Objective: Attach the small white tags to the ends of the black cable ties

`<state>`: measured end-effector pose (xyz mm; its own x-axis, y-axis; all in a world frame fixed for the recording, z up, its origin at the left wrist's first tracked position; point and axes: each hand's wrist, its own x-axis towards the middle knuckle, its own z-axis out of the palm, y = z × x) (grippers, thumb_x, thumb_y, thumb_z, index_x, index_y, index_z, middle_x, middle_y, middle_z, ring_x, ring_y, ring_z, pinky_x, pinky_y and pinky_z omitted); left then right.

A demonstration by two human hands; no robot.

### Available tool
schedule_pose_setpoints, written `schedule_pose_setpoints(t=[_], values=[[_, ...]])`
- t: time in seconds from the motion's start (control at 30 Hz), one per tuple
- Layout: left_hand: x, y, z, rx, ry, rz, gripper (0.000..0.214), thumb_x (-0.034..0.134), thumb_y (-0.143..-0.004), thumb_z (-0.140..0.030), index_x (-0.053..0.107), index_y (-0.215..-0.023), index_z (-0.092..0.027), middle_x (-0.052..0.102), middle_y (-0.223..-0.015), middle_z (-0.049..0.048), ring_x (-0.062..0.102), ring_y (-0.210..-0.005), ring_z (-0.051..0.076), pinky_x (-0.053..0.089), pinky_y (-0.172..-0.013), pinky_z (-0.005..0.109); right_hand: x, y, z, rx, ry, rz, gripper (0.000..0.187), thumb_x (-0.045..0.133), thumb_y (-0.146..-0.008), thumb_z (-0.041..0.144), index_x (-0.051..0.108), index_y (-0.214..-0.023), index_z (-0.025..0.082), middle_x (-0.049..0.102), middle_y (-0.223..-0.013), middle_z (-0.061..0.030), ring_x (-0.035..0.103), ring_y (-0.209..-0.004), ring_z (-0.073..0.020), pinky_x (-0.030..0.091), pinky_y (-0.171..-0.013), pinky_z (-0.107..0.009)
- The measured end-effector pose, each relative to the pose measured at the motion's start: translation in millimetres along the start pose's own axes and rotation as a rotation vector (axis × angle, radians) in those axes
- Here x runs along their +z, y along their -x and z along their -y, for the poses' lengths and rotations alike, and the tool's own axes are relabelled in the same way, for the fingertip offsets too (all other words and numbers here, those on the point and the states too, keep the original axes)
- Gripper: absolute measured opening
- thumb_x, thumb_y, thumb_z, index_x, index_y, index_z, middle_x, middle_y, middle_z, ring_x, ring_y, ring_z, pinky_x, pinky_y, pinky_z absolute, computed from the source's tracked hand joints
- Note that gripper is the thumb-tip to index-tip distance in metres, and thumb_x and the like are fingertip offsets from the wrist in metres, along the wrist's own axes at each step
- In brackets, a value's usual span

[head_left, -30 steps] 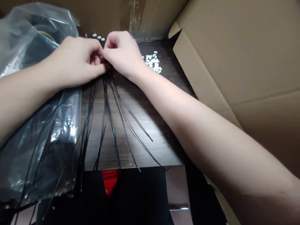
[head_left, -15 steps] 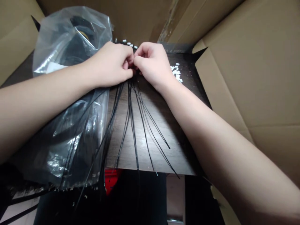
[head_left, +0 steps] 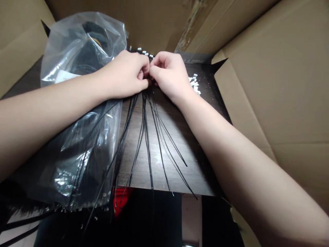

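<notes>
Your left hand (head_left: 120, 75) and right hand (head_left: 171, 77) pinched thin, smooth black wires (head_left: 145, 137) between pressed fingers (head_left: 145, 70); the wires fanned down across the dark wood-grain desk (head_left: 180, 175).

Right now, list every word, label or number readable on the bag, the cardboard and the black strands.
No text can be read.
White label inside the clear plastic bag: label too blurred to read.
Cardboard box wall: no readable marks.
Thin black strands: none readable.
Dark wood board: none readable.
</notes>
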<state>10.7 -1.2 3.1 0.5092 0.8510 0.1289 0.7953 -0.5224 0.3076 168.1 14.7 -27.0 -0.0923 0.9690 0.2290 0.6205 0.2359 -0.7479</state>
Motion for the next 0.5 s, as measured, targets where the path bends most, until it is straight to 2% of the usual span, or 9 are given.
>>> schedule_pose_setpoints(t=[0.2,0.37,0.5], values=[[0.4,-1.1,1.0,-0.015,-0.028,0.013,0.032,0.050,-0.084,-0.034,0.070,-0.098,-0.015,0.073,-0.094,0.0046,0.065,-0.087,0.019,0.049,-0.087,0.032,0.2,0.6,2.8,0.041,-0.008,0.013,0.012,0.057,-0.077,0.021,0.051,-0.067,0.024,0.066,-0.073,-0.0014,0.063,-0.077,-0.0189,0.050,-0.070,-0.032],[-1.0,-1.3,0.3,-0.016,0.007,0.012,0.028,0.052,-0.083,-0.033,0.070,-0.095,-0.015,0.073,-0.093,0.0068,0.067,-0.089,0.023,0.051,-0.089,0.035,-0.6,2.1,4.0,0.005,-0.028,0.005,0.013,0.051,-0.073,0.014,0.051,-0.065,0.024,0.063,-0.071,0.0000,0.061,-0.076,-0.0178,0.049,-0.073,-0.032],[-0.5,-1.4,-0.2,-0.067,0.050,0.034,0.029,0.053,-0.081,-0.033,0.068,-0.096,-0.014,0.073,-0.096,0.0044,0.068,-0.101,0.023,0.049,-0.099,0.035,-0.5,1.8,3.1,-0.019,-0.046,0.006,0.011,0.051,-0.073,0.016,0.051,-0.065,0.023,0.063,-0.072,-0.0007,0.060,-0.077,-0.0178,0.049,-0.073,-0.032]])
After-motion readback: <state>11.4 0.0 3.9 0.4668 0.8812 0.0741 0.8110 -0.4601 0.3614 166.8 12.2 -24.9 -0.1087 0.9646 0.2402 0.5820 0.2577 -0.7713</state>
